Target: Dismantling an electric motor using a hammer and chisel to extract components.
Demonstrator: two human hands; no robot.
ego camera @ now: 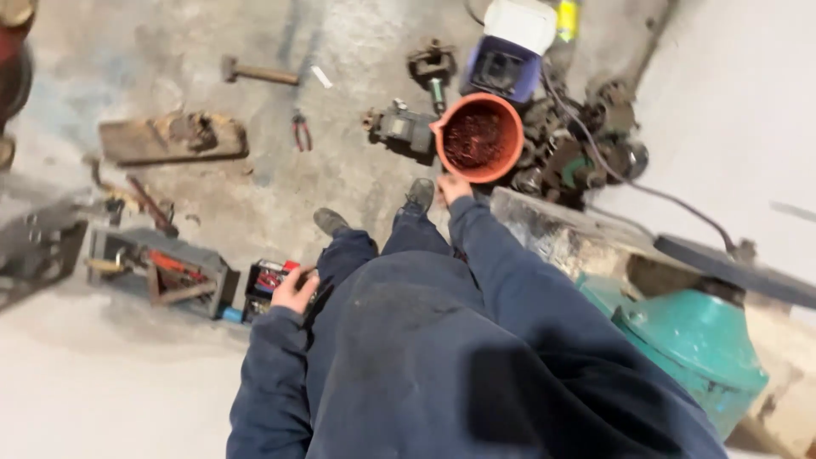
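Observation:
I look down my dark blue work clothes to a stained concrete floor. My right hand (452, 188) grips the near rim of an orange plastic bucket (478, 137) whose inside looks dark and rusty. My left hand (294, 291) hangs at my side, fingers curled around a small dark object that I cannot make out, just above a red and black tool case (265, 285). My two shoes (331, 221) point toward the bucket.
Greasy metal machine parts (578, 153) lie beside the bucket, with a purple and white container (508, 47) behind. A green machine (693, 340) stands at right. A hammer (255, 74), pliers (300, 132), a wooden block (170, 140) and an open toolbox (157, 268) lie at left.

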